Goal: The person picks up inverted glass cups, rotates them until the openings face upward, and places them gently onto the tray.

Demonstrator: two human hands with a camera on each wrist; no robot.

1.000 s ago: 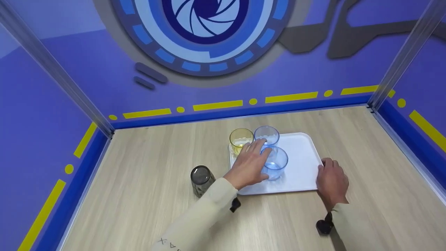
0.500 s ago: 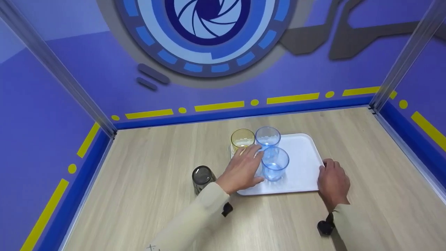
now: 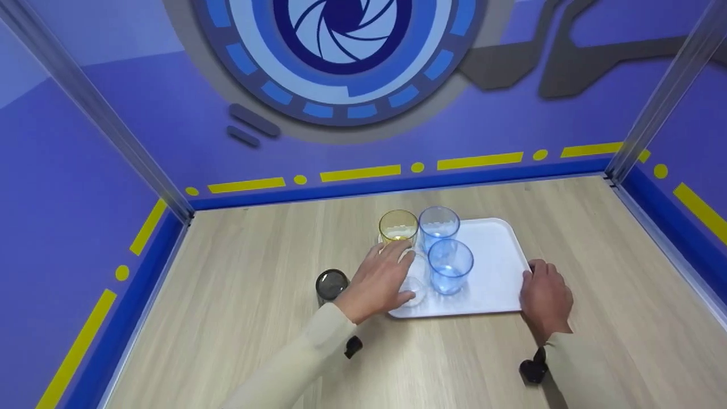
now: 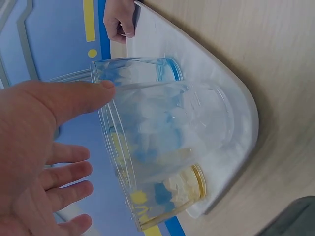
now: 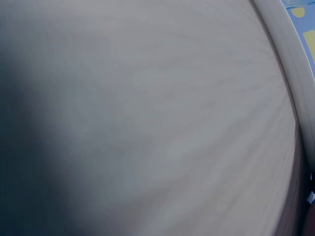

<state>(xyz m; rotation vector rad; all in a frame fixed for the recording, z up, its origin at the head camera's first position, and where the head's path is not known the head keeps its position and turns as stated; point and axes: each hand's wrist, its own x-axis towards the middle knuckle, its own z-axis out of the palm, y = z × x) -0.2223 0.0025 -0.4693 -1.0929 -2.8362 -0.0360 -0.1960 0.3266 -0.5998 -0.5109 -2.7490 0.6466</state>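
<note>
My left hand hovers over the left part of a white tray, fingers spread. Beside it on the tray stands a clear glass, partly hidden by the hand in the head view; the thumb is at its rim, and the other fingers are apart from it. Near it stand a yellow glass and two blue glasses, one in front and one behind. My right hand grips the tray's right edge with curled fingers.
A dark grey glass stands upside down on the wooden table, left of the tray and partly behind the left wrist. Blue-purple panels wall in the back and sides.
My left hand has drawn back to the left, away from the front blue glass, and the clear glass now shows beside it. The right hand stays at the tray's edge.
</note>
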